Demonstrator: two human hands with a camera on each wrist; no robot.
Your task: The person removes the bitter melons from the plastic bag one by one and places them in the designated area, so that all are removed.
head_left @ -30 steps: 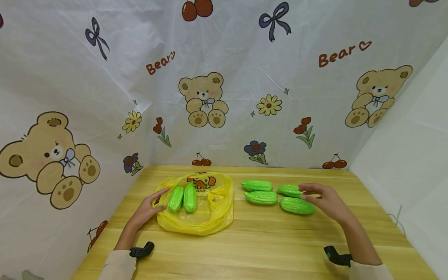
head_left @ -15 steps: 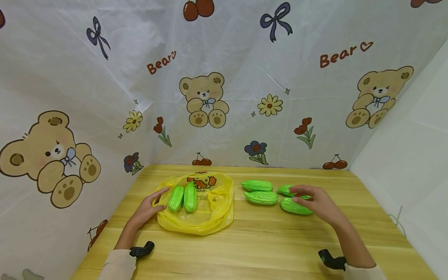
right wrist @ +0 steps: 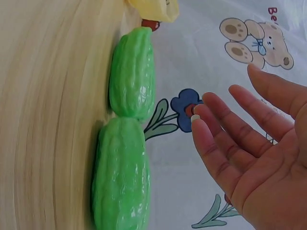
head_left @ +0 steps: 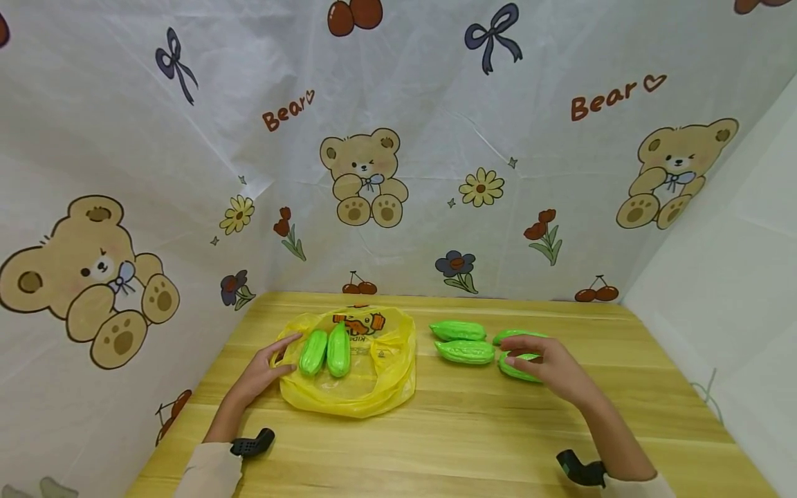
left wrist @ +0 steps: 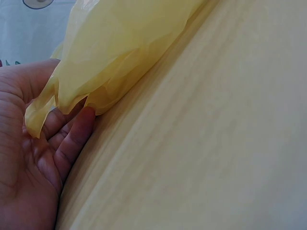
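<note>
Clock taken from head view, with twelve at far side of wooden table (head_left: 405, 453). First at left, at nine o'clock of yellow plastic bag (head_left: 345, 407): left hand (head_left: 258, 377), with thumb and index finger apart in C-shape along bag's rim. In left wrist view, other fingers (left wrist: 74, 141) bent around loose fold of this bag. How firm, not possible to tell.

Inside bag, just beside left fingertips at three o'clock: left bagged bitter melon (head_left: 313, 353), and next to it right bagged bitter melon (head_left: 339, 351), both lying lengthwise, roughly toward twelve.

Further, at three o'clock of bag, on wooden table: rear-left bitter melon (head_left: 458, 330) and front-left bitter melon (head_left: 465, 352), with tips toward nine. Both near right fingertips, on their nine o'clock side.

Then, partly hidden behind right hand (head_left: 551, 366): rear-right bitter melon (head_left: 524, 333), toward one o'clock from index fingertip, and front-right bitter melon (head_left: 518, 374), toward five from thumb tip. Right thumb and fingers apart, loosely extended; in right wrist view, separated by visible gap from two melons at nine o'clock.
</note>
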